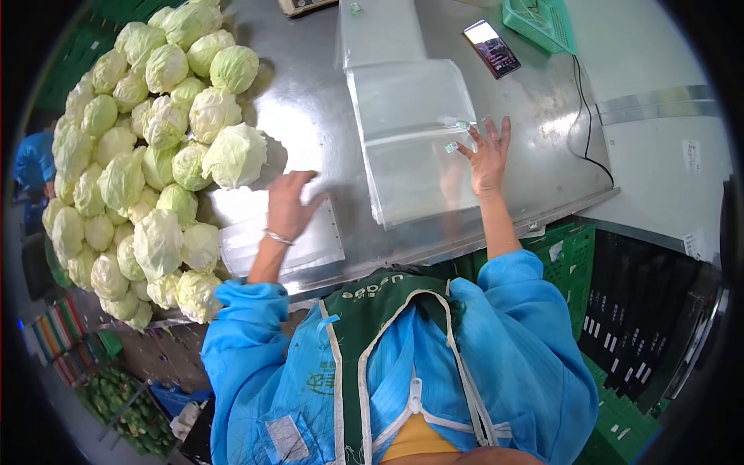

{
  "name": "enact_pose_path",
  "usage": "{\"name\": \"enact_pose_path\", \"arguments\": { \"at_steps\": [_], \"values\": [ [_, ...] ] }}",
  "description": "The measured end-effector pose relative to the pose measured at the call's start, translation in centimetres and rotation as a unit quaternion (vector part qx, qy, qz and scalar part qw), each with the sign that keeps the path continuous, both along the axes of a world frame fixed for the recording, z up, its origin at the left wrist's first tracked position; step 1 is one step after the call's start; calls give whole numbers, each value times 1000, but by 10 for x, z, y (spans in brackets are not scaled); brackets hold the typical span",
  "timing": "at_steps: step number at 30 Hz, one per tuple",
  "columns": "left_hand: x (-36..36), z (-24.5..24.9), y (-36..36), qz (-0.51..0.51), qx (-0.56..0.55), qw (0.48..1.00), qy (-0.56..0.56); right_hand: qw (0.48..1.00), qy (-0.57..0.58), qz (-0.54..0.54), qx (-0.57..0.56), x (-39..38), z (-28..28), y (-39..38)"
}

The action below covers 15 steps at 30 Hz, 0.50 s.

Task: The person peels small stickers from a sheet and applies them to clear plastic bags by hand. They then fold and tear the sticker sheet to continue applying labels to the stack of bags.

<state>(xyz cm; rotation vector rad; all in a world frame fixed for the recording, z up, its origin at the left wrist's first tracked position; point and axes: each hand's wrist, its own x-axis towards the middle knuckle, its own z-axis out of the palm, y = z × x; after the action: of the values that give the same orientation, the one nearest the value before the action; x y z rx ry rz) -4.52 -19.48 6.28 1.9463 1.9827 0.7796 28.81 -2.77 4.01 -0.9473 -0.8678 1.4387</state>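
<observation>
On the left of the metal table (302, 101) lies a big heap of pale green cabbages (165, 122). My left hand (291, 205) hovers near the heap's right side, fingers apart and empty, just above a small stack of clear film (314, 236). My right hand (488, 157) has its fingers spread over the right edge of a pile of clear plastic bags (411, 155). Small green-and-white labels (452, 147) are at its thumb and fingertips, seemingly stuck to them.
A phone (491, 49) lies at the back right beside a green basket (540, 25). A black cable (587, 124) runs down the table's right side. The corner of a scale (306, 6) shows at the top. Green crates (570, 260) stand below the front edge.
</observation>
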Motion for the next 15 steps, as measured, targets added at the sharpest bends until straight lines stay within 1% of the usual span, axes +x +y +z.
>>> {"name": "enact_pose_path", "arguments": {
  "at_steps": [1, 2, 3, 4, 6, 8, 11, 15],
  "values": [
    [20, -1, 11, -27, -10, 999, -43, 1000, -7, -11, 13, -3, -4, -1],
    [42, -10, 18, -49, 0, 997, -59, 999, -14, -22, 26, -6, -8, -2],
    [63, -17, 25, -76, -15, 996, -50, 999, -30, -28, 35, -9, -11, -3],
    [82, -17, 30, -103, -20, 992, -72, 997, -46, -34, 43, -11, -14, -4],
    [112, -28, 35, -118, -19, 992, -43, 994, -80, -39, 68, -13, -23, -6],
    [118, -46, 36, -112, -24, 993, -31, 988, -113, -35, 102, -13, -36, -6],
    [118, -70, 40, -93, -29, 995, -36, 963, -209, 5, 168, -7, -62, -2],
    [112, -86, 50, -100, -28, 994, -31, 958, -221, 12, 181, -6, -45, -8]
  ]
}}
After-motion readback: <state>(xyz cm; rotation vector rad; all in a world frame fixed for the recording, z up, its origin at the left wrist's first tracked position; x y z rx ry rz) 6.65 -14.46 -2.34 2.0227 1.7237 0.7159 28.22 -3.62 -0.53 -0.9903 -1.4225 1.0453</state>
